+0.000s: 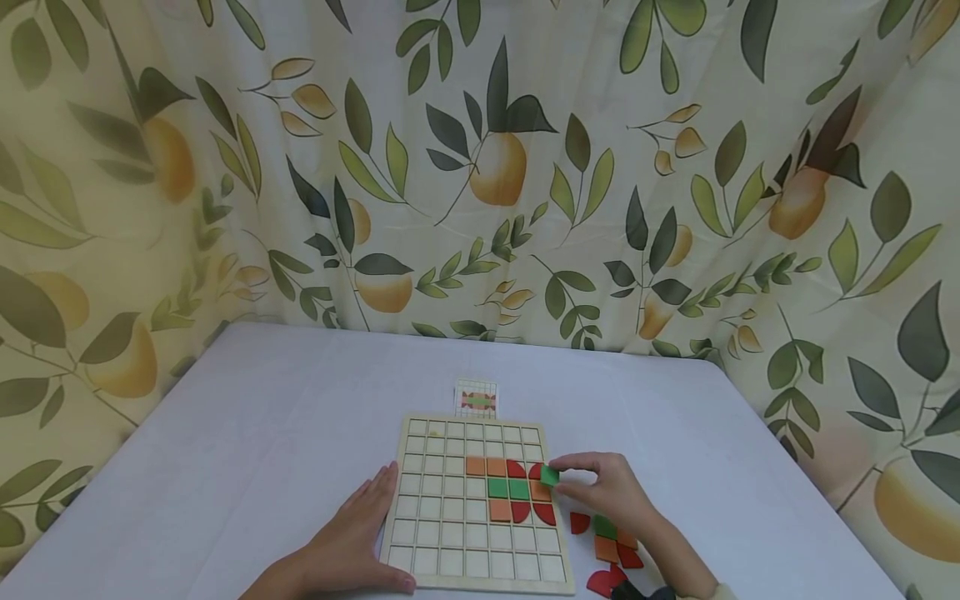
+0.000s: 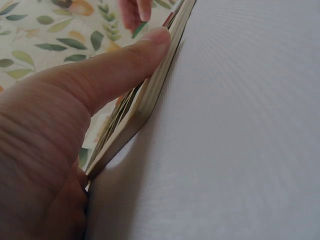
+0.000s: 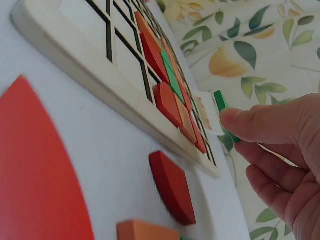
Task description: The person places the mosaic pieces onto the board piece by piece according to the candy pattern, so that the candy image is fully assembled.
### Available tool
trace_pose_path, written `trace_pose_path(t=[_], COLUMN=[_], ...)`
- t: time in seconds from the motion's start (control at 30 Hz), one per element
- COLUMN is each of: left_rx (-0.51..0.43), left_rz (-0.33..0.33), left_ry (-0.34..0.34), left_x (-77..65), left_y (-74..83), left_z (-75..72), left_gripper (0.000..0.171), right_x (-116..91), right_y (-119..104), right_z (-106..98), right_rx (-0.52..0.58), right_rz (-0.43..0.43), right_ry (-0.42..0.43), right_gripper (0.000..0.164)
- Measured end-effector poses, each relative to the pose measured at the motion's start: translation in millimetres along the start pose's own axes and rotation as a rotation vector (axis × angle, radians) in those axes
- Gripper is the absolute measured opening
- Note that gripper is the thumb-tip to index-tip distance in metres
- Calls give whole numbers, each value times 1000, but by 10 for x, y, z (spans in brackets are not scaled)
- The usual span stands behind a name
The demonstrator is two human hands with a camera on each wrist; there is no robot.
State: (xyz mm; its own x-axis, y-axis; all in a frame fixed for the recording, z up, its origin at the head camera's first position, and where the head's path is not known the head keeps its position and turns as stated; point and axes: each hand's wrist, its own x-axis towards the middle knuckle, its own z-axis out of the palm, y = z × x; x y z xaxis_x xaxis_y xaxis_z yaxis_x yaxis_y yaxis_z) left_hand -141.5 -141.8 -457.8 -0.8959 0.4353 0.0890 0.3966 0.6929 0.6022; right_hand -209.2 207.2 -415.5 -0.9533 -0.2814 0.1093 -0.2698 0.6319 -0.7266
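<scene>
A wooden grid board (image 1: 439, 533) lies on the table. Orange, red and green tiles fill several cells on its right half, among them a green square tile (image 1: 518, 489). My left hand (image 1: 341, 537) rests against the board's near left corner, fingers straight along the left side and thumb (image 2: 125, 65) on the near edge. Over the board's right edge, my right hand (image 1: 611, 492) pinches another green tile (image 3: 220, 102) between thumb and fingertips. That tile is raised above the board and tilted, beside a red-cornered tile and an orange tile (image 1: 540, 492).
A small pattern card (image 1: 477, 401) lies just beyond the board's far edge. Loose red, orange and green pieces (image 1: 606, 548) are scattered right of the board, partly under my right forearm. A white cloth (image 1: 300, 400) covers the table, and a leaf-patterned curtain (image 1: 465, 275) hangs behind.
</scene>
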Motion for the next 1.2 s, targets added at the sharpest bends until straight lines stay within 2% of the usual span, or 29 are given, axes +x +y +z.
trace_pose_path(t=[0.37,0.6,0.8,1.03,1.2], left_rx=[-8,3,-1,18,22], left_rz=[4,24,14,38,45], left_ry=[7,18,15,34,40], left_x=[-3,0,-3,-1,0], left_y=[-2,1,7,-13,-20], left_z=[7,-1,-7,1,2], left_gripper=[132,131,131,131,131], right_x=[127,169,212,256,288], right_y=[-112,-180,-237,-264,-281], right_z=[137,217,287,378,428], right_rx=[19,-13,24,59,43], right_rz=[-96,-139,-156,-223,-271], right_ry=[-15,-28,-64,-76,-74], right_gripper=[23,22,23,24,23])
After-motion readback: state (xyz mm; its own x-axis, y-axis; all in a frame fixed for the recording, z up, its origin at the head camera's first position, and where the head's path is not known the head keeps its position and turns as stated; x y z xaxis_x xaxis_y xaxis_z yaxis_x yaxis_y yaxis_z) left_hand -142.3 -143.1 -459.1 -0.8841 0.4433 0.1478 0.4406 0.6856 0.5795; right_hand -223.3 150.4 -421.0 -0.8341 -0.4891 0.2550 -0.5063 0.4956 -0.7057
